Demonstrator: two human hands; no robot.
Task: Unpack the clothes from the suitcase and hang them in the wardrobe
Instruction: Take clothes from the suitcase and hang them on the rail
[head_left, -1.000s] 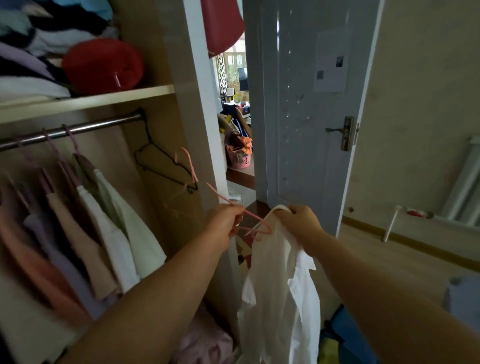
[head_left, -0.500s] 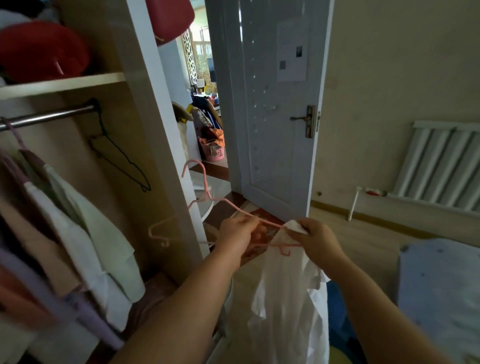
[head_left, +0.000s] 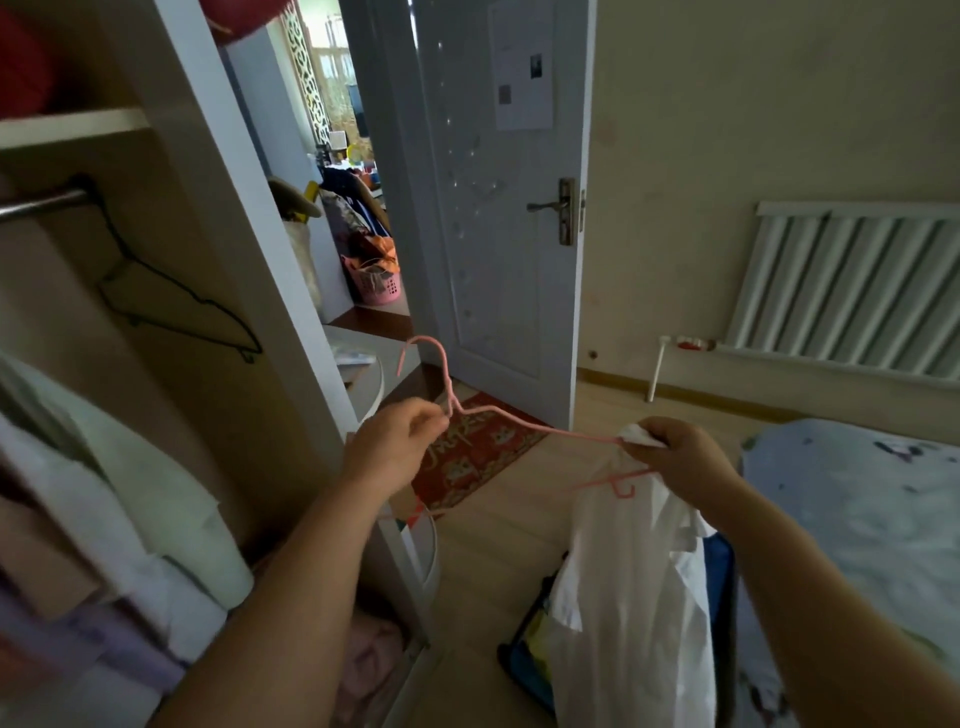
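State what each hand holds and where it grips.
Left hand pinches the thin pink wire hanger at its neck, below the hook. Right hand grips the white shirt by its top edge.

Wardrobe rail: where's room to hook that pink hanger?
The bare stretch of silver metal rail just left of the thin black wire hanger is free. Lower left, pale hanging clothes crowd together.

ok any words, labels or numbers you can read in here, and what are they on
No text here can be read.
paper sheet on the door: print too small and blurred to read.
red mat by the doorway: gold markings, too blurred to read.
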